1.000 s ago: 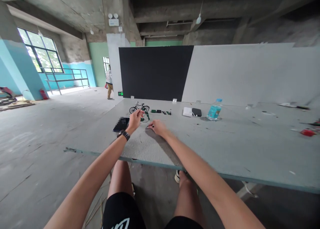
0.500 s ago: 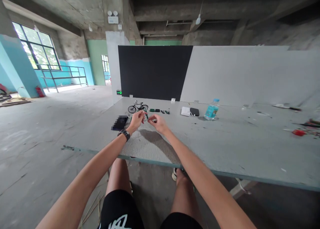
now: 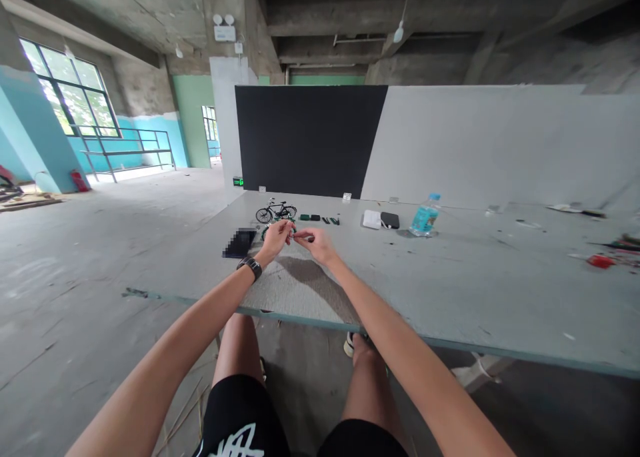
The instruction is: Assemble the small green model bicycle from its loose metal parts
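Note:
My left hand, with a dark watch on the wrist, is closed around a small green model bicycle, whose wheel shows left of the fingers. Most of this model is hidden behind the hand. Close by on the right, my right hand pinches thumb and fingertips together against the model's right side; what lies between them is too small to make out. Just beyond both hands a black model bicycle stands upright on the table. Small green and dark parts lie in a row to its right.
A dark flat device, partly pixelated, lies left of my left hand. Farther right on the grey table are a white box, a black case, a blue-labelled bottle and a red object. A black and white panel borders the back.
My right fingertips have come slightly closer to my left hand and the green model. The view has shifted a little; the things on the table lie as before.

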A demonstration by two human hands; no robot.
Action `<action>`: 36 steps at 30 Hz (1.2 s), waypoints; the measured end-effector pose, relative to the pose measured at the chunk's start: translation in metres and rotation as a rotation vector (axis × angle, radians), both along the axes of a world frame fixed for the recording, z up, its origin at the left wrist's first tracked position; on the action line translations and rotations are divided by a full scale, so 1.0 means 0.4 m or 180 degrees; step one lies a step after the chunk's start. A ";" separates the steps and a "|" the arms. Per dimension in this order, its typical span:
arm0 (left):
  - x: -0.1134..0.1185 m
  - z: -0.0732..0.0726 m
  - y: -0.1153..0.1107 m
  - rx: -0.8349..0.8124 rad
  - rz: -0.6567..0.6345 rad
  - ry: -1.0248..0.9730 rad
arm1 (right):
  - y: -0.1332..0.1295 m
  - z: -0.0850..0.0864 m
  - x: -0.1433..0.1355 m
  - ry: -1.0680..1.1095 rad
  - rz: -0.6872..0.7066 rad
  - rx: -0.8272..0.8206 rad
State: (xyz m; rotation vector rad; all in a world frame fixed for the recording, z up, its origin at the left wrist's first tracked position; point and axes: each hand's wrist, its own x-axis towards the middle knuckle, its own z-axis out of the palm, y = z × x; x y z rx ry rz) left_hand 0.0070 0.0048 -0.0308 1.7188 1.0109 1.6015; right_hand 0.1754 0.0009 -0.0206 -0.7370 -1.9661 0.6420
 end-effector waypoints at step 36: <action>0.001 -0.017 0.017 -0.0135 -0.0065 -0.0526 | 0.003 -0.005 0.001 0.0301 -0.0029 -0.0174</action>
